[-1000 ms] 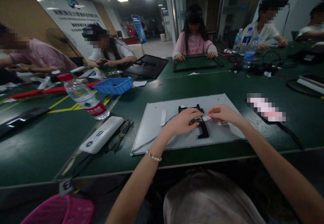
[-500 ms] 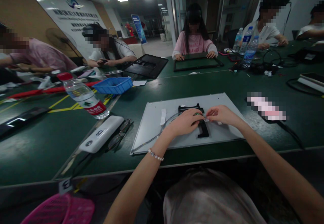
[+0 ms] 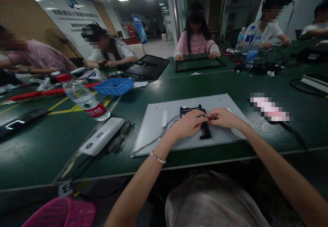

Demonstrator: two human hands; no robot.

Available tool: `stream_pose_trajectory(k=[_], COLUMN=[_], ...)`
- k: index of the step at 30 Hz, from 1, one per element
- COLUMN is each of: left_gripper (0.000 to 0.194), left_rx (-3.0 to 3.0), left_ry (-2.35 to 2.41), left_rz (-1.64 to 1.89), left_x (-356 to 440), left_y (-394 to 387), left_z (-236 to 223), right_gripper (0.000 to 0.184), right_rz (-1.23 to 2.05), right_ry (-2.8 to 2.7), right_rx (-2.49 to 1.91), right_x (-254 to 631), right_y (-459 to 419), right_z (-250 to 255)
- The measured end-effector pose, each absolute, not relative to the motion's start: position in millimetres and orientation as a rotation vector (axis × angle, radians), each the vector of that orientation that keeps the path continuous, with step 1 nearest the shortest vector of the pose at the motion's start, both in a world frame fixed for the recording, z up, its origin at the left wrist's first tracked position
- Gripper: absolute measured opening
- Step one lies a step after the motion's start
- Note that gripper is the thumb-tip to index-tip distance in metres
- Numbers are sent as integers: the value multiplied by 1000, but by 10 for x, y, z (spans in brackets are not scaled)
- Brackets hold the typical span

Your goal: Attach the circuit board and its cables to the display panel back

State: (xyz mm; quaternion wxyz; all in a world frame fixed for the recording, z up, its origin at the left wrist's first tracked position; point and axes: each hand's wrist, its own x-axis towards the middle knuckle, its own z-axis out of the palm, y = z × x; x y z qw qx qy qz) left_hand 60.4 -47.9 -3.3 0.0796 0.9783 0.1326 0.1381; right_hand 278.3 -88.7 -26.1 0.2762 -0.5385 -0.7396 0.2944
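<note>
A flat light-grey panel point(image 3: 151, 124) lies on the green table before me, with a black plastic bracket point(image 3: 205, 131) on its middle. Over the bracket, my left hand point(image 3: 191, 122) is bent with its fingertips pressed together, meeting the fingertips of the other hand. My right hand point(image 3: 222, 118) is pinched at the same spot; what lies between the fingers is too small and hidden to name. A thin grey cable point(image 3: 151, 141) runs from under my left hand to the panel's near left corner. A white strip point(image 3: 164, 117) lies on the panel.
To the left are a white power bank point(image 3: 102, 136), glasses point(image 3: 121, 136), a tilted water bottle point(image 3: 84, 98) and a blue tray point(image 3: 115, 87). A phone point(image 3: 269, 109) with a cable lies right. Across the table a person holds a black frame point(image 3: 200, 70).
My right hand has turned slightly and its fingers have closed in nearer to my left fingertips. My left hand stays almost in place. The panel and bracket have not moved.
</note>
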Motion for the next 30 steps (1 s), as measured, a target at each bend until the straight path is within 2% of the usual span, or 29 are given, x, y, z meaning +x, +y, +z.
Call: stream_pose_trajectory(k=[12,18,25,30], left_gripper=[28,31,27,32], left_rx=[2933,2927,2951,2949], left_ry=[368,380,370,389], left_rz=[403,438,451,458], left_x=[621,606,609,610], left_y=[-484,-480,-465,-470], left_z=[-29,-45,-75,-78], right_gripper=[13,25,19,14], right_rz=[775,803,726,811], right_ry=[-2006,-1945,-1964,-1903], right_rx=[-1431,-1442,-1450,-1458], right_x=[2789,2808,2807,2810], right_y=[-895,-885,-877,-847], right_z=[-253,-301,-324,-353])
